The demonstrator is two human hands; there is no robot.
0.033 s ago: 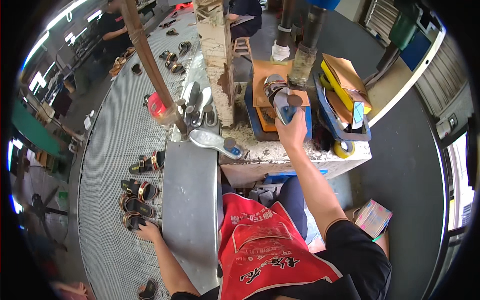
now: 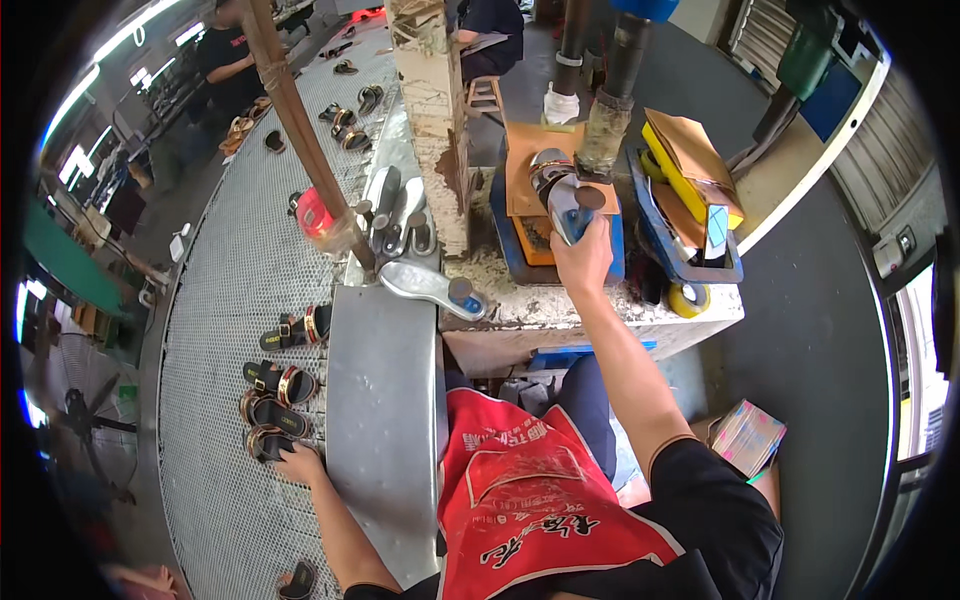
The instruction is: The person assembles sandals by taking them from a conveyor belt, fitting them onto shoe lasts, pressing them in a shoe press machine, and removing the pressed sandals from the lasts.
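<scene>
- Right hand [image 2: 585,262] is gripping a grey-blue shoe last [image 2: 570,212] against the orange press block [image 2: 530,160].
- Left hand [image 2: 298,466] is resting, grip loosely open, on a black, gold-strapped sandal [image 2: 268,443] on the mesh conveyor surface [image 2: 230,290].

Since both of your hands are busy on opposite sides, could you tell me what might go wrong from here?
1. The right hand holds a shoe form right under the press column; its fingers might get pinched.
2. The left hand reaches far out to a sandal on the mesh conveyor, so the grasp may slip.
3. The metal shoe last overhangs the bench edge and could fall.
</scene>
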